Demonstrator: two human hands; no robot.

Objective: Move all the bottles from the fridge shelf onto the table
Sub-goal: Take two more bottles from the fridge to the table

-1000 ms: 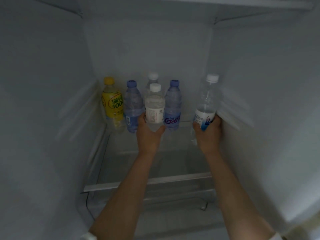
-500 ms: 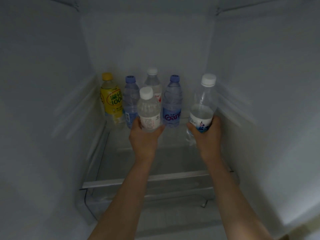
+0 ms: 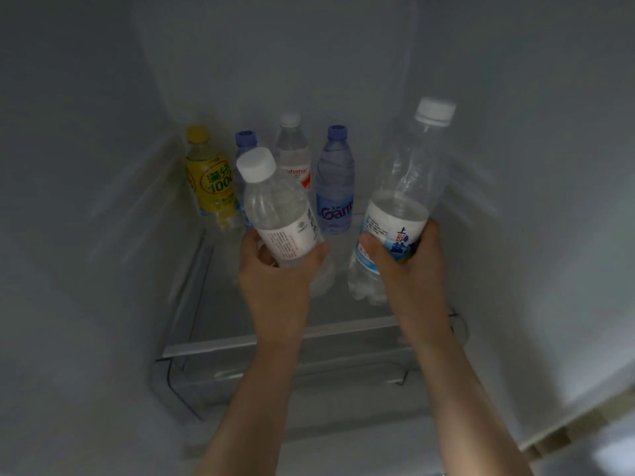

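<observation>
Glass fridge shelf (image 3: pixel 220 324) carries four bottles at the back: yellow bottle (image 3: pixel 211 180), two blue-capped bottles (image 3: pixel 335 180), one seemingly red-labelled. Right hand (image 3: pixel 409 266) has its grip around the tall clear bottle (image 3: pixel 405 197); left hand (image 3: pixel 278 273) holds the smaller white-capped bottle (image 3: pixel 278 214), both lifted.

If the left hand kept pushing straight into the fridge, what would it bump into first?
Probably the blue-capped bottle half hidden behind the small bottle that the left hand holds, with the yellow bottle just beside it. Depth is hard to judge here.
</observation>
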